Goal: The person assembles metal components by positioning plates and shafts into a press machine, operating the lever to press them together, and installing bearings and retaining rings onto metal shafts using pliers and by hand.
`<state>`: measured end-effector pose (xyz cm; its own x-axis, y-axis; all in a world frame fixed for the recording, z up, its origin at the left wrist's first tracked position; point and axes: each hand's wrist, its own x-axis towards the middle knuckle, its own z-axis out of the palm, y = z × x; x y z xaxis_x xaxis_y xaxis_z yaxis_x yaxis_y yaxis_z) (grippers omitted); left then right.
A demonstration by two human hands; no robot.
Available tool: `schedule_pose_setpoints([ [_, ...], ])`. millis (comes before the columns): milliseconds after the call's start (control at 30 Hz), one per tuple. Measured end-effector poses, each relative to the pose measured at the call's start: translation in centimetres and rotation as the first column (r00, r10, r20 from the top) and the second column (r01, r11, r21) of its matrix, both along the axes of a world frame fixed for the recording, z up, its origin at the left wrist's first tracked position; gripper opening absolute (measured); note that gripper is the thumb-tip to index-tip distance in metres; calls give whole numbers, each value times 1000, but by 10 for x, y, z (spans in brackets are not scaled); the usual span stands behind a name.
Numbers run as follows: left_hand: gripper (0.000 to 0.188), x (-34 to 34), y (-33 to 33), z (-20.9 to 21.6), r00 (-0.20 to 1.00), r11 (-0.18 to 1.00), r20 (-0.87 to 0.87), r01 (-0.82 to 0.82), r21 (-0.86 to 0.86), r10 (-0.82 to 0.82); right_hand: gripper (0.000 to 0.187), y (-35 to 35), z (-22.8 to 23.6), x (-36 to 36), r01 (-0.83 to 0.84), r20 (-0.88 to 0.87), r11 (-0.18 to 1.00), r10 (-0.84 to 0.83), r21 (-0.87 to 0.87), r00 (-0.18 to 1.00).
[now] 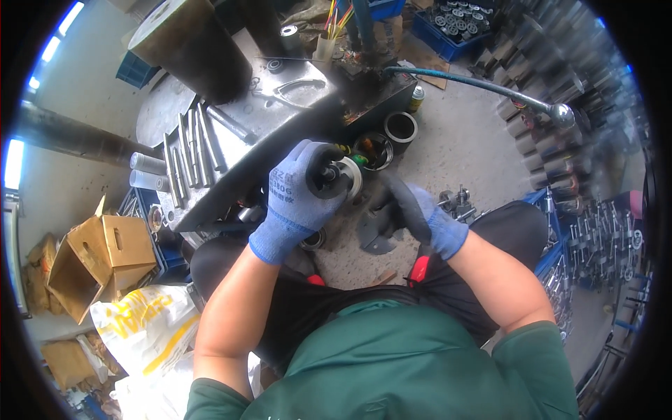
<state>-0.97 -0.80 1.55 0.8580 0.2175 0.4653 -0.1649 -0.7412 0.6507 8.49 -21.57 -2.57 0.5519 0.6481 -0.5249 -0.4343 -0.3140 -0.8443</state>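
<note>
Both hands wear blue gloves with dark palms. My left hand (297,192) is closed around a round metal part, whose pale shiny rim (354,176) shows at the fingertips; the palm side hides most of it. To its right, my right hand (423,217) has its fingers stretched toward that part, apart from it and somewhat blurred. I see nothing held in it. Below the right fingers is a flat grey plate (378,236) with a rounded edge. Beyond the hands, two open metal cylinders (401,127) stand on the floor, with coloured items inside the nearer one.
A metal bench (280,87) at the left carries several steel rods (198,143), a bearing (275,66) and a large rusty cylinder (189,52). A blue-handled bar (483,85) reaches across the upper right. Metal parts fill the right side; a cardboard box (105,255) and white bag (150,325) lie left.
</note>
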Motion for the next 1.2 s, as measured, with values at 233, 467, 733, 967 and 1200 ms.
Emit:
schedule_pose_setpoints([
  [233, 43, -1, -18, 10, 948, 922, 117, 251, 294, -296, 73, 23, 9, -4, 204, -728, 867, 230, 455, 646],
  [467, 52, -13, -37, 1, 915, 815, 65, 320, 484, -398, 75, 20, 11, 24, 369, -614, 704, 120, 607, 780],
  [733, 63, 3, -10, 1, 973, 871, -172, 52, -488, -154, 82, 25, -6, 17, 244, -437, 869, -36, 431, 899],
  [967, 69, 10, 5, 2, 919, 892, -344, 20, -452, -195, 50, 50, -4, 16, -51, 258, 934, -45, 352, 965],
  [1200, 69, 4, 31, 3, 976, 959, -171, -173, -225, 136, 28, -8, -6, 6, -205, 610, 885, -107, 419, 785],
])
